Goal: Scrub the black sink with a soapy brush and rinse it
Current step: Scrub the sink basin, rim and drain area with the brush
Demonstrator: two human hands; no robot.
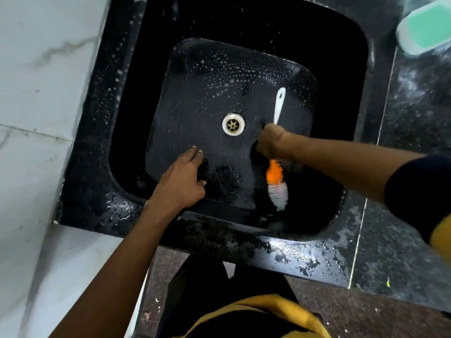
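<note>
The black sink (136, 132) fills the middle of the head view, its floor speckled with soap droplets around a metal drain (233, 123). My right hand (272, 142) grips a brush (275, 184) by the middle of its white handle. The handle end points away from me. The orange and white bristles point toward the near wall of the basin. My left hand (184, 181) reaches into the basin with fingers straight, fingertips on or just above the wet floor left of the drain.
A wet black stone counter (317, 259) frames the sink. A white marble wall (36, 93) stands close on the left. A white and green container (425, 28) sits on the counter at the far right corner. Dark floor shows below the counter edge.
</note>
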